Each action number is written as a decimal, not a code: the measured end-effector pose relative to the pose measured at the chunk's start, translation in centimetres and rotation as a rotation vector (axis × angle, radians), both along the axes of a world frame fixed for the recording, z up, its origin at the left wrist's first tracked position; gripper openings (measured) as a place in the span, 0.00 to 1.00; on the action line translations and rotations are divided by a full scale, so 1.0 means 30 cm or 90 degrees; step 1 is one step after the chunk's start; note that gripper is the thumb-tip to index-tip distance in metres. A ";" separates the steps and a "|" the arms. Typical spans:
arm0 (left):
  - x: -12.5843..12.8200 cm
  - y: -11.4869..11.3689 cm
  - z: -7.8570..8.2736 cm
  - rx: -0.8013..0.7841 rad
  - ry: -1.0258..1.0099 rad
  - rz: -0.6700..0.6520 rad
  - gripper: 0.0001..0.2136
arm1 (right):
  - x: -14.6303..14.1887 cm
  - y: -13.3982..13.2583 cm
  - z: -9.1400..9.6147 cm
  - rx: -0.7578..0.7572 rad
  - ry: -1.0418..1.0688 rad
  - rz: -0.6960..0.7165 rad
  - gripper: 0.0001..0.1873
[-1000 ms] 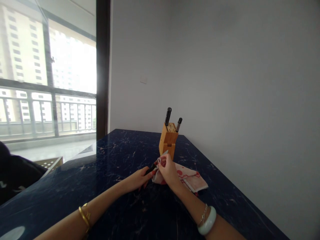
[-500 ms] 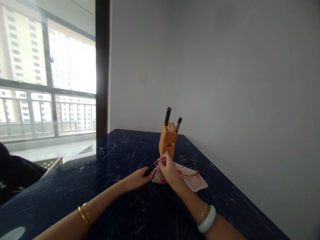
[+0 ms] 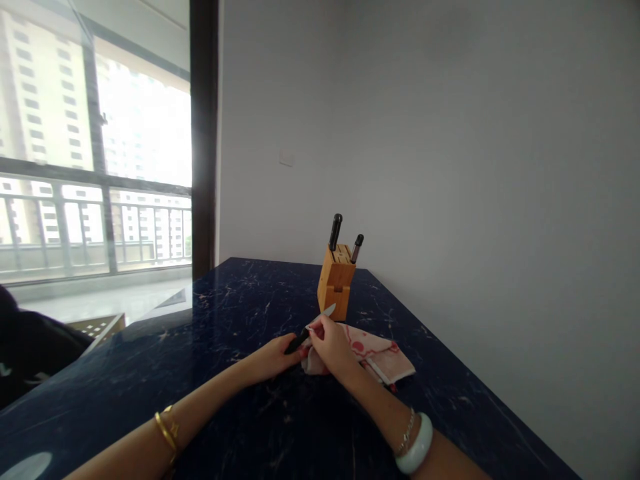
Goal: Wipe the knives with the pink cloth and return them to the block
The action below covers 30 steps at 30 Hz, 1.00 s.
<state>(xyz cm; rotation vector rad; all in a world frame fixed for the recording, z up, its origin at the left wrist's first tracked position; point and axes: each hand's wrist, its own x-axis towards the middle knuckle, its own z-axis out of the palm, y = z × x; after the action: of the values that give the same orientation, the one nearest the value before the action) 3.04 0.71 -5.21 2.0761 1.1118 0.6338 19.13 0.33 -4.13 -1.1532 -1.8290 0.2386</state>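
Observation:
My left hand (image 3: pixel 281 355) is closed around the black handle of a knife (image 3: pixel 299 341), whose blade points up and away to the right. My right hand (image 3: pixel 327 341) pinches a white cloth with red patterns (image 3: pixel 373 348) against the blade near the handle. Part of the blade is hidden behind my right fingers, and its tip shows above them. The rest of the cloth lies on the table to the right. Just beyond the blade tip stands a wooden knife block (image 3: pixel 337 283) with two black-handled tools upright in its slots.
The dark blue marbled table (image 3: pixel 250 293) stretches to a grey wall (image 3: pixel 450 167) at the back and right. On the left, a black item (image 3: pixel 40 347) rests beside the table, near a large window (image 3: pixel 100 167). A pale round shape (image 3: pixel 27 467) lies at the lower left corner.
My right hand has slid down the blade toward the handle with the cloth, so more of the blade tip shows. My left hand stays almost in place.

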 end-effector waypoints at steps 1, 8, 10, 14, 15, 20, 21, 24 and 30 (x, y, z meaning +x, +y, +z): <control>0.001 0.004 -0.002 -0.013 -0.008 0.003 0.23 | 0.003 0.000 0.004 -0.001 0.000 0.002 0.03; 0.005 0.011 -0.006 -0.076 -0.072 -0.005 0.22 | 0.008 -0.009 0.024 -0.012 0.031 0.002 0.04; 0.008 0.010 -0.009 -0.068 -0.069 0.009 0.23 | 0.004 -0.010 0.020 -0.017 0.025 0.002 0.04; 0.017 0.021 -0.024 -0.059 -0.048 0.036 0.24 | 0.000 -0.004 0.008 -0.023 0.008 -0.004 0.02; 0.019 0.025 -0.028 -0.061 -0.050 0.038 0.24 | 0.002 -0.001 0.007 -0.022 0.006 -0.008 0.02; 0.025 0.028 -0.020 -0.058 -0.072 0.021 0.24 | 0.034 0.022 0.015 0.001 0.024 -0.044 0.02; 0.025 0.024 -0.015 -0.055 -0.073 0.017 0.23 | 0.041 0.025 0.017 0.005 0.034 -0.054 0.03; 0.025 0.013 -0.007 -0.045 -0.068 0.013 0.24 | 0.049 0.028 0.017 0.005 0.053 -0.071 0.03; 0.023 0.024 -0.029 -0.058 -0.063 0.044 0.24 | 0.006 0.005 -0.001 -0.001 0.009 -0.004 0.02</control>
<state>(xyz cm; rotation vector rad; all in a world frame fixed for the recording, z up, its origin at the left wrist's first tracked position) 3.72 1.43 -6.09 1.9160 1.1382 0.6975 19.32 0.48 -4.15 -1.1554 -1.8135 0.2440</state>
